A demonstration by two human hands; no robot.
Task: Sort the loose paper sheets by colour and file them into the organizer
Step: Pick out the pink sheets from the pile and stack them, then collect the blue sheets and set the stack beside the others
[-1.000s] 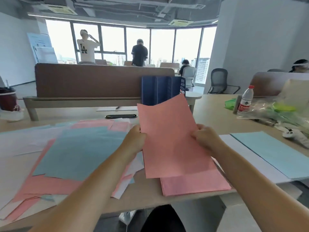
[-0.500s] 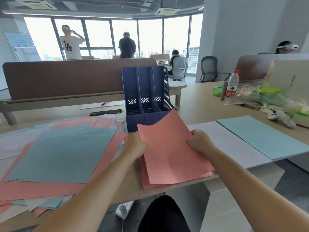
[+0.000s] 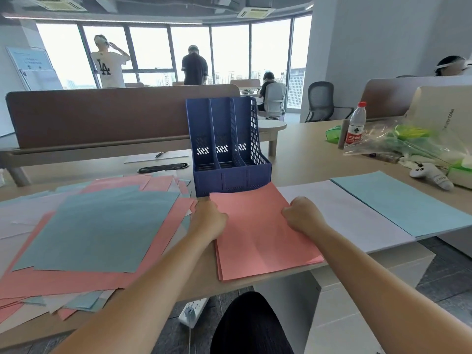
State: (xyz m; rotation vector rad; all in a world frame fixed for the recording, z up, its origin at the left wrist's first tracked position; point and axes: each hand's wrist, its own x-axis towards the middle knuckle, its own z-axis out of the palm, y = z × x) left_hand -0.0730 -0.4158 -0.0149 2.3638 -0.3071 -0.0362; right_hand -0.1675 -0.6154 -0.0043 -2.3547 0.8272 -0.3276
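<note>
Left hand (image 3: 209,218) and right hand (image 3: 303,216) in knuckles-up fists on opposite edges of the pink sheet (image 3: 255,236).

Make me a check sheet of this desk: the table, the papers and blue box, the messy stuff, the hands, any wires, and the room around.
Surface: tan desk, paper over much of it.
Job's things: blue organizer upright, no paper seen inside; pink stack in front of it; white stack and light blue stack to its right; mixed pile to its left.
Clutter: water bottle, plastic bag, white controller, pen.
Hands: left hand and right hand each grip a side edge of the pink stack.
Cables: power strip on the floor under the desk.
Surroundings: brown divider, office chair, people by the windows.
</note>
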